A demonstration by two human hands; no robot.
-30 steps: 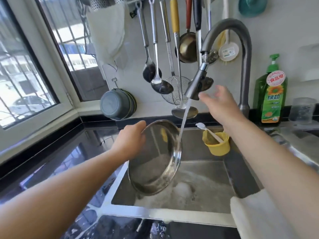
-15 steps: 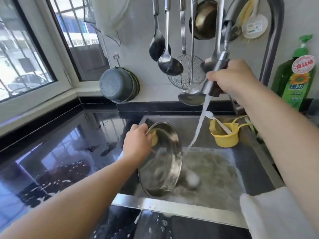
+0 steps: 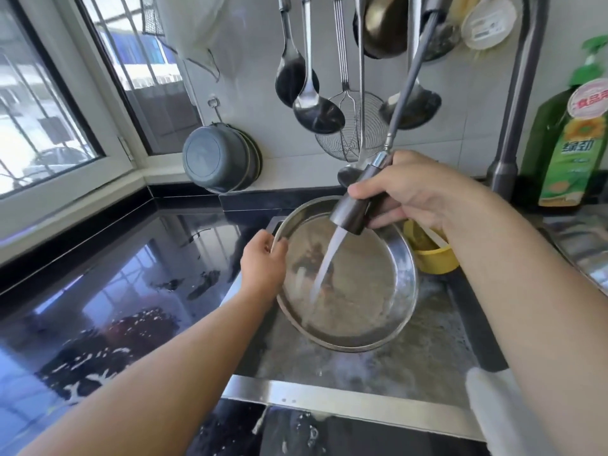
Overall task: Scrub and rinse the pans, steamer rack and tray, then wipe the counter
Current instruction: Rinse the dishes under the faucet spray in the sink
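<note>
A round steel pan is tilted over the steel sink, its inside facing me. My left hand grips its left rim. My right hand holds the dark pull-out spray head, drawn down on its grey hose from the tap. A stream of water runs from the head onto the pan's inside. Foamy water lies on the sink floor under the pan.
A yellow cup with a brush hangs at the sink's back right. The wet black counter lies to the left. Ladles and a strainer hang above, a grey pot on the wall, green dish soap right, white cloth front right.
My right hand has pulled the spray head down from the tap toward the pan. The pan has turned to face me and the water now lands inside it.
</note>
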